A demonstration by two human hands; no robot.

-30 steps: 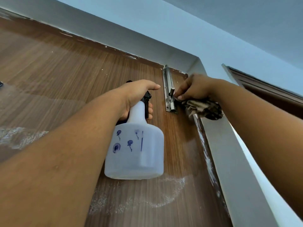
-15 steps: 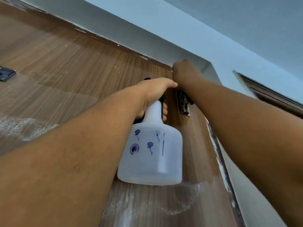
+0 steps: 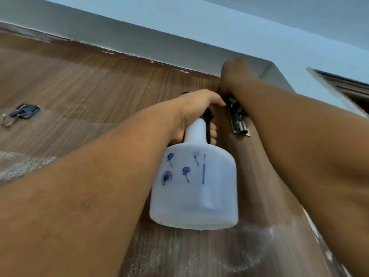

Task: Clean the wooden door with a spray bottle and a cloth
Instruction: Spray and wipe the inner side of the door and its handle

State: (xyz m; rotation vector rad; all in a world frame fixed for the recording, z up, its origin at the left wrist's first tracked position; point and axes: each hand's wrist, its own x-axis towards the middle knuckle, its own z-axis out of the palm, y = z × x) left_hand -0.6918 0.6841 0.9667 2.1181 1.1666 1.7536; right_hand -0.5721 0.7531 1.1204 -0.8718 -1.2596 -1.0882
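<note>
Left hand [image 3: 196, 108]: raised in front of the wooden door [image 3: 95, 84], forearm running up from the lower left, fingers curled round the black trigger head at the neck of the spray bottle [image 3: 196, 186], thumb lying over the top. Spray bottle: translucent white body with small blue flower prints, hanging base-down below the grip, close against the door face. Right hand [image 3: 237, 76]: reaching higher, at the upper corner of the door where it meets the pale frame [image 3: 139, 37]; seen from the back, knuckles bunched, the fingers turned away, so what it grips, if anything, cannot be told; the cloth is not visible. Right forearm: crosses from the lower right and covers the upper part of a metal slide bolt [image 3: 238, 124], whose lower end shows just right of the left hand. Door surface: brown wood grain, with whitish foamy streaks at the left edge [image 3: 18, 164] and below the bottle [image 3: 247, 250]. Dark small fitting with a ring [image 3: 22, 112]: on the door, far left, well apart from both hands. Second dark-framed opening [image 3: 347, 88]: far right.
</note>
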